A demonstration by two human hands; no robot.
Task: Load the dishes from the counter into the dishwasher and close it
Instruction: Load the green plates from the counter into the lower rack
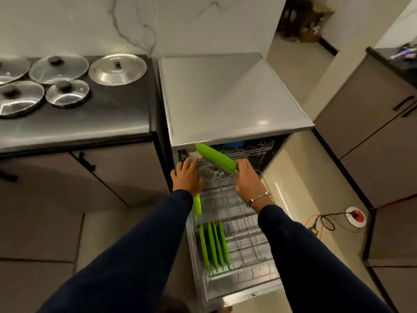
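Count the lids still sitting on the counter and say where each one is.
5, all on the black counter left of the dishwasher: back row, steel lid, glass lid, a cropped lid; front row, lids and. More may lie off-frame.

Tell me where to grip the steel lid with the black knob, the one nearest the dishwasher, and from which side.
Take the steel lid by its black knob, coming straight down from above. It lies flat on the dark counter, dome up, so the rim gives fingers little purchase, while the knob stands proud at the centre. The glass lids sit to its left, so approach from the right if reaching low.
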